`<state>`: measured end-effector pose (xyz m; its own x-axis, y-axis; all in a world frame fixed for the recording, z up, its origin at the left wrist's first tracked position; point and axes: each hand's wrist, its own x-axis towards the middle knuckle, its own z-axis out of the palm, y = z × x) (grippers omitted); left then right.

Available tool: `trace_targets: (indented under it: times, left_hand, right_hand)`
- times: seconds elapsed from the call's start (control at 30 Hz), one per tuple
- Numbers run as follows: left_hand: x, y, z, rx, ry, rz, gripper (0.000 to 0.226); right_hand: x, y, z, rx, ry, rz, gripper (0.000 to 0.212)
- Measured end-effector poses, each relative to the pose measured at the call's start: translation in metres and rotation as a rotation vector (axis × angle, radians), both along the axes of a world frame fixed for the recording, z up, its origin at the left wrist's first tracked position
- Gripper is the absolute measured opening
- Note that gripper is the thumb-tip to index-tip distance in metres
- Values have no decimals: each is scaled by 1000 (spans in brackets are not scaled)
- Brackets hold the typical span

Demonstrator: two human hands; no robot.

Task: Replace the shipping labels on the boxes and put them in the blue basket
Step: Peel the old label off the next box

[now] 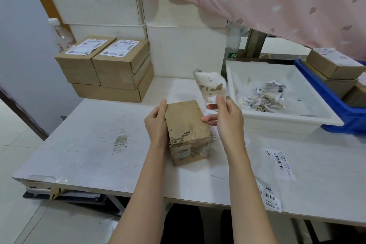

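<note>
The right hand (225,119) pinches the peeled, brown-stained white label (211,87); the white plastic scrap tray (233,77) lies just right of it. The left hand (156,123) grips 1 small brown cardboard box (187,125), its length running away from the person.
</note>
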<state>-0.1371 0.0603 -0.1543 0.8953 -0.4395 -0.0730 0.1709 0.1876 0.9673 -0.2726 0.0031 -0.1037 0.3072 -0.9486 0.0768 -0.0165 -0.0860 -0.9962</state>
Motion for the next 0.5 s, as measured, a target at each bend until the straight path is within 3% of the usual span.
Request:
trace_targets:
  times: [0.23,0.37,0.5]
  left_hand:
    - [14,4,10,102,29,-85,26]
    - [20,9,45,272,-261,66,38]
    - [-5,-7,92,166,-409,125,11]
  right_hand:
    - [3,3,-2,-26,77,2,32]
    - [0,0,0,32,28,65,30]
    - [-7,-16,4,21,-64,-2,14]
